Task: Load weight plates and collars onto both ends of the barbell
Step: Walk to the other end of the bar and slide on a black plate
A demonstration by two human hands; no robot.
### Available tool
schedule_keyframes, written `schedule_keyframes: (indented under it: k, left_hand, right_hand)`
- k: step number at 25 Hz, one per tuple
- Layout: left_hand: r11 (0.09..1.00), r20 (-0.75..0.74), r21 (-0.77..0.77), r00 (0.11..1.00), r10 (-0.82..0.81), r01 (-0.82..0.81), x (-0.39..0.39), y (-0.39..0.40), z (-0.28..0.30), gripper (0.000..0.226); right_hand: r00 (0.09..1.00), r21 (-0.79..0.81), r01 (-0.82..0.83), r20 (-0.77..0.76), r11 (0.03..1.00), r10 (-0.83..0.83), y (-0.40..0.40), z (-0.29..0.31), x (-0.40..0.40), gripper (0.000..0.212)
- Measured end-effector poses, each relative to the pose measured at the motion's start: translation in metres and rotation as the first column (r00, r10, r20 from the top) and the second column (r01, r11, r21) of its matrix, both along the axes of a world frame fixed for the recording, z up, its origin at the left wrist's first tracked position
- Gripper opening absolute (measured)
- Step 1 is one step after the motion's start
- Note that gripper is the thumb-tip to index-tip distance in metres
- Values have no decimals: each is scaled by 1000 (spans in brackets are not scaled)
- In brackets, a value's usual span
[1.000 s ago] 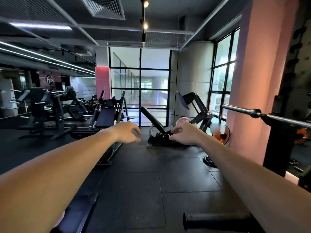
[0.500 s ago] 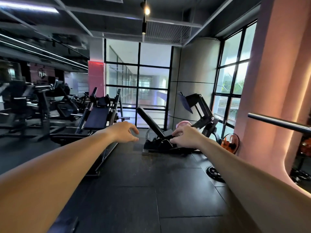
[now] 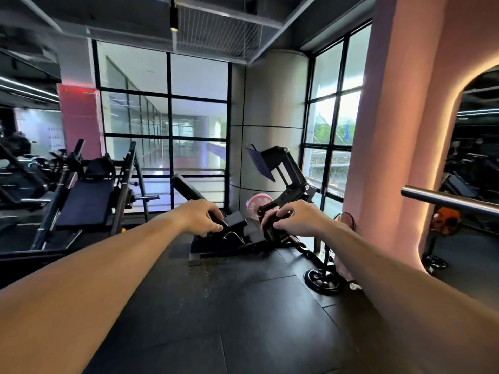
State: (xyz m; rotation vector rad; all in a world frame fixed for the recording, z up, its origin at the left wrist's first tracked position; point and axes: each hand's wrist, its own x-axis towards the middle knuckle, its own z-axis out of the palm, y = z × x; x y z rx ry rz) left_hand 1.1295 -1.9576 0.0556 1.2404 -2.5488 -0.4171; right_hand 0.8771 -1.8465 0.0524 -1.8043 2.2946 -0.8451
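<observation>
Both my arms are stretched out ahead of me, and neither grip holds anything: my left hand [image 3: 201,215] hangs with fingers loosely curled, and my right hand [image 3: 297,218] the same, thumb and fingertips drooping toward the floor. The bare steel barbell [image 3: 445,200] juts in from the right edge, well apart from my hands, its visible end carrying no plate and no collar. The only plates I can make out are the pale pink round weight plates [image 3: 258,206] mounted on the black leg-press machine [image 3: 286,174] in the corner by the windows; my right hand overlaps them in view, but I judge they lie farther off. The step, as I read it, is fetching a first plate. To do it well I should walk up close before reaching, take the plate's rim with both hands on opposite sides, draw it straight off its peg, and keep it tight to my body while turning back to the bar. The black fan base [image 3: 322,279] on the dark rubber floor [image 3: 216,306] is a trip hazard near my path.
</observation>
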Motion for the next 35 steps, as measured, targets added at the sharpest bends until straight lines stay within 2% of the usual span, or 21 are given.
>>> schedule_keyframes:
  k: [6,10,13,18,23,26,30,35]
  left_hand:
    - [998,3,-24,998,-62,62,-117,-165,4,30]
    - [995,0,-32,995,-96,95,-200,-277,4,29]
    - [994,0,-9,994,-109,109,-259,-347,-1,26]
    - [963,21,-5,963,-268,268,-398,-470,-12,23]
    - [911,-44,6,910,-412,413,-551,-585,-13,24]
    - [858,-37,47,859,-510,511,-659,-628,-20,24]
    - [766,13,72,767,-641,639,-791,-646,-33,26]
    - [670,19,65,671,-741,739,-959,-659,-45,29]
  right_hand:
    - [999,-20,33,0,999,-33,-138,9,-118,19]
    - [993,-58,110,-38,992,-113,-227,31,-214,30]
    - [987,-23,146,-68,989,-147,-283,25,-272,31]
    - [972,60,233,-55,971,-230,-388,-4,-377,32]
    - [920,102,393,-25,914,-392,-465,-14,-488,38]
    - [859,87,509,15,856,-512,-488,-24,-561,36]
    - [754,107,645,72,757,-652,-499,-44,-653,36]
    - [659,120,737,94,665,-746,-506,-72,-781,33]
